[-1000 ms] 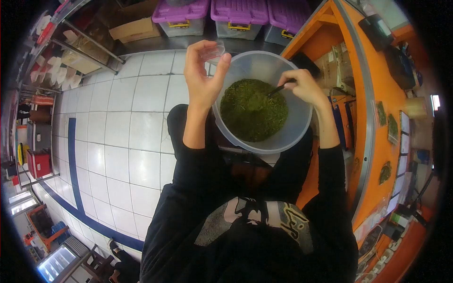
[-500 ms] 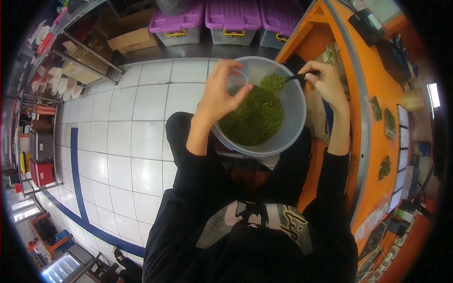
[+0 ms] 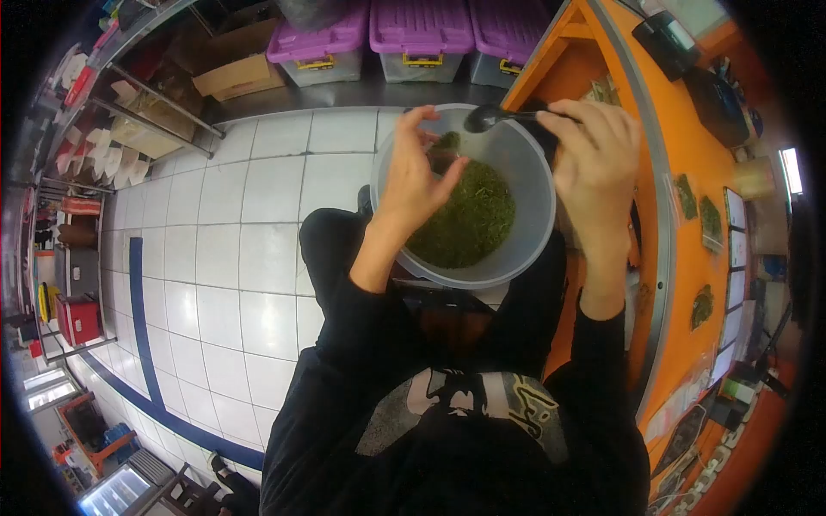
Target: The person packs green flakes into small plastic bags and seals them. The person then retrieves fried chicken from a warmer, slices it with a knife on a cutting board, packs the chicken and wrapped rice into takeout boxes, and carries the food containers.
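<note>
A round, translucent plastic tub stands between my knees, with chopped green dried herb in its bottom. Over its left rim, my left hand is curled around a small clear plastic bag, partly hidden by the fingers. Some green herb shows inside it, by the fingertips. My right hand grips the handle of a black spoon above the tub's far right rim. The spoon's bowl looks dark, with no heap of herb on it, and is close to the bag's top.
Purple-lidded storage boxes and a cardboard box sit on a metal shelf ahead. An orange counter on my right carries flat clear packets of herb. White floor tiles lie to my left.
The spoon, heaped with herb before, has swung left toward the bag and now shows no heap. Herb now shows in the bag. My right hand has moved up and turned.
</note>
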The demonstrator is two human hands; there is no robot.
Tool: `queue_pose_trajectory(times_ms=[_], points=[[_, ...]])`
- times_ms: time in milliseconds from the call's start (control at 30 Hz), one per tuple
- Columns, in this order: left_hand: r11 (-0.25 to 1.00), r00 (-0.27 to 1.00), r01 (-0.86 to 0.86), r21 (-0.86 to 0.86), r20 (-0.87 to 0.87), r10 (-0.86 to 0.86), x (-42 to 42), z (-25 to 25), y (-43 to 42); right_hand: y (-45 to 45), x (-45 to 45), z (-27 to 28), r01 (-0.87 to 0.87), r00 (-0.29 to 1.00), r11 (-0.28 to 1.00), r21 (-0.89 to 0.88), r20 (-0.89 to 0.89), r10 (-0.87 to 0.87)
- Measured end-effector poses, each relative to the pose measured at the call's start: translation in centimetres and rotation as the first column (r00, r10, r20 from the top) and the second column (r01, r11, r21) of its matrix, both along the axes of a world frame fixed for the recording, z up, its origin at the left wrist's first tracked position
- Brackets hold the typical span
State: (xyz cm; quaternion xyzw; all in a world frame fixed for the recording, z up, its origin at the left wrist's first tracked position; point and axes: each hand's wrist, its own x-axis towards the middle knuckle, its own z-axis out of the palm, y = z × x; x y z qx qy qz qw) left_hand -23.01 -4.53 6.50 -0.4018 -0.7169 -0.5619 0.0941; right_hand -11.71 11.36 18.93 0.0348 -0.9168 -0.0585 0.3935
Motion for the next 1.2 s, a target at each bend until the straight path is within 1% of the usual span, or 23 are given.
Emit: queue_pose_trajectory(times_ms=[67, 100, 133, 167, 200, 233, 267, 333, 367, 433, 467, 500, 533, 567, 633, 667, 733, 867, 933, 967, 1033, 1100, 1200], points=[[0.999, 0.999, -0.04, 0.029, -0.005, 0.041, 0.0, 0.0, 0.1, 0.0, 0.2, -0.3, 0.035, 0.999, 0.999, 0.007, 0.02, -0.035], [0.992, 0.998, -0.05, 0.115, -0.025, 0.053, 0.0, 0.0, 0.3, 0.0, 0.2, -0.6, 0.069, 0.997, 0.997, 0.014, 0.037, -0.07], [0.978, 0.997, -0.058, 0.202, -0.045, 0.069, 0.1, 0.1, 0.5, -0.4, 0.1, -1.1, 0.043, 0.993, 0.998, -0.043, 0.11, -0.038], [0.977, 0.997, -0.055, 0.204, -0.047, 0.066, 0.2, 0.1, 0.6, -1.3, -0.2, -1.8, 0.046, 0.993, 0.998, -0.041, 0.108, -0.042], [0.964, 0.991, -0.032, 0.264, -0.114, 0.064, 0.3, 0.2, 0.7, -2.4, -0.6, -2.8, -0.086, 0.986, 0.957, -0.276, 0.113, 0.121], [0.947, 0.981, -0.007, 0.32, -0.181, 0.068, 0.4, 0.2, 0.8, -3.1, -1.0, -3.6, -0.206, 0.957, 0.843, -0.496, 0.078, 0.28], [0.948, 0.981, -0.008, 0.319, -0.183, 0.07, 0.3, 0.0, 0.8, -3.4, -1.2, -4.5, -0.208, 0.956, 0.842, -0.497, 0.077, 0.282], [0.942, 0.979, 0.002, 0.336, -0.193, 0.067, 0.1, -0.3, 0.8, -3.8, -1.5, -5.6, -0.242, 0.905, 0.688, -0.684, 0.097, 0.415], [0.942, 0.978, -0.001, 0.336, -0.195, 0.071, 0.0, -0.3, 0.6, -3.7, -1.6, -5.7, -0.245, 0.903, 0.687, -0.684, 0.096, 0.418], [0.976, 0.99, 0.015, 0.218, -0.139, 0.016, -0.1, 0.0, 0.2, -3.0, -1.7, -5.7, -0.281, 0.921, 0.715, -0.64, 0.029, 0.388], [0.975, 0.99, 0.017, 0.221, -0.14, 0.014, 0.0, 0.3, 0.1, -2.4, -1.7, -5.7, -0.281, 0.922, 0.717, -0.638, 0.029, 0.387], [0.922, 0.972, 0.125, 0.367, 0.14, -0.187, 0.2, 0.6, 0.0, -1.8, -1.6, -5.6, -0.254, 0.929, 0.703, -0.664, 0.033, 0.367], [0.832, 0.834, 0.173, 0.527, 0.37, -0.408, 0.4, 0.9, 0.0, -1.5, -1.5, -5.7, -0.226, 0.937, 0.688, -0.69, 0.039, 0.347], [0.83, 0.832, 0.177, 0.528, 0.37, -0.413, 0.4, 1.1, 0.0, -1.4, -1.3, -5.8, -0.222, 0.939, 0.69, -0.689, 0.04, 0.342], [0.821, 0.684, 0.058, 0.568, 0.576, -0.447, 0.2, 1.3, -0.2, -1.3, -1.1, -6.2, -0.203, 0.944, 0.546, -0.812, -0.014, 0.33], [0.84, 0.691, 0.069, 0.539, 0.582, -0.43, 0.1, 1.2, -0.2, -1.5, -1.1, -6.5, -0.202, 0.944, 0.548, -0.812, -0.013, 0.329], [0.828, 0.687, 0.068, 0.556, 0.576, -0.443, 0.4, 1.3, -0.1, -2.1, -1.2, -7.1, -0.27, 0.949, 0.391, -0.88, -0.174, 0.264], [0.801, 0.709, 0.06, 0.596, 0.539, -0.454, 0.8, 0.8, 0.2, -2.8, -1.3, -7.2, -0.262, 0.953, 0.369, -0.892, -0.179, 0.243], [0.791, 0.732, 0.063, 0.609, 0.51, -0.451, 0.8, 0.6, 0.2, -3.3, -1.5, -7.2, -0.258, 0.947, 0.257, -0.931, -0.191, 0.257], [0.779, 0.752, 0.069, 0.624, 0.48, -0.451, 0.8, 0.5, 0.4, -3.1, -1.7, -8.0, -0.268, 0.945, 0.254, -0.929, -0.202, 0.258], [0.807, 0.758, 0.072, 0.586, 0.494, -0.426, 0.9, 0.4, 0.4, -2.8, -1.5, -8.4, -0.227, 0.958, 0.319, -0.92, -0.152, 0.243], [0.84, 0.79, 0.093, 0.535, 0.474, -0.389, 1.0, 0.1, 0.6, -2.9, -1.1, -7.7, -0.228, 0.968, 0.454, -0.861, -0.149, 0.203], [0.85, 0.769, 0.139, 0.508, 0.486, -0.416, 1.5, 0.7, 0.7, -2.9, -0.6, -7.3, -0.221, 0.959, 0.426, -0.877, -0.116, 0.26]])
